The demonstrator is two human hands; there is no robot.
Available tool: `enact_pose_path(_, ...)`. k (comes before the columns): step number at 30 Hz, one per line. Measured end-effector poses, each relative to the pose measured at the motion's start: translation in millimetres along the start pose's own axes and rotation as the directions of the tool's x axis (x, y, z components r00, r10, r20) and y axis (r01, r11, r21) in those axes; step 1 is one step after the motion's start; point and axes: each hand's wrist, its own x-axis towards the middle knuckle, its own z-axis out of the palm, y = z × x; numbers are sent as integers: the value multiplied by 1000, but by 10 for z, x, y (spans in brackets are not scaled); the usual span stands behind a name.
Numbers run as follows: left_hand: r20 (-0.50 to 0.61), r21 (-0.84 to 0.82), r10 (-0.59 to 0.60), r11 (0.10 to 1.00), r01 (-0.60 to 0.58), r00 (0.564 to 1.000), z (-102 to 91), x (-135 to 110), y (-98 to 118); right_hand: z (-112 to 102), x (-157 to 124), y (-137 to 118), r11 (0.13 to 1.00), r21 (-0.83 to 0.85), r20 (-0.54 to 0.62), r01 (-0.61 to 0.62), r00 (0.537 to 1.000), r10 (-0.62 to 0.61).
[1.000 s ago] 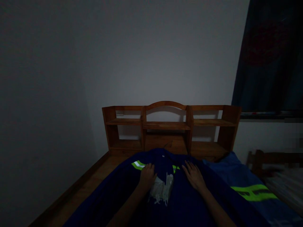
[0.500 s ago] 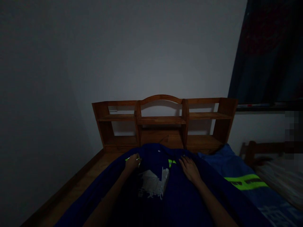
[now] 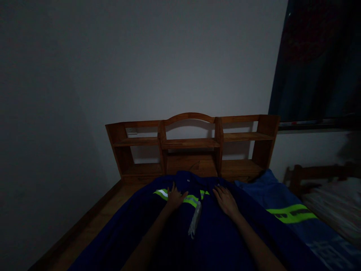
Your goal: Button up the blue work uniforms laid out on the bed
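A dark blue jacket [image 3: 208, 229] with yellow-green reflective stripes lies spread out, its collar toward the wooden headboard. My left hand [image 3: 175, 197] rests flat on the jacket's left front, fingers spread across the reflective stripe [image 3: 191, 200]. On the other front, near the collar, lies my right hand [image 3: 226, 200] with its fingers stretched out. Between the two front edges shows a narrow whitish patch [image 3: 195, 220]. The lower part of the jacket fades into darkness.
Behind the jacket stands a wooden headboard [image 3: 190, 143] with open shelves against a pale wall [image 3: 180, 67]. To the right lies another blue cloth [image 3: 284, 195] with a yellow-green band. A dark curtain [image 3: 310, 82] hangs at the upper right. The room is dim.
The jacket's left front, folded back before, now lies across toward the middle and covers most of the white patch. My left hand has let go of it and moved right. My right hand stays put.
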Motion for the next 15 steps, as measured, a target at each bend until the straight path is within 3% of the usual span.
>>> enact_pose_path(4, -118, 350, 166, 929, -116, 979, 154, -49, -81, -136, 8, -109, 995, 79, -86, -61, 994, 68)
enact_pose_path(8, -92, 384, 179, 914, -131, 979, 52, -121, 10, -278, 62, -207, 966, 190, -193, -177, 958, 214)
enact_pose_path(12, 155, 327, 89, 935, -137, 984, 47, -538, 183, -247, 111, -220, 920, 276, -25, -278, 955, 296)
enact_pose_path(15, 226, 417, 18, 902, -113, 974, 140, -911, 245, -115, 117, -196, 905, 305, 96, -297, 955, 281)
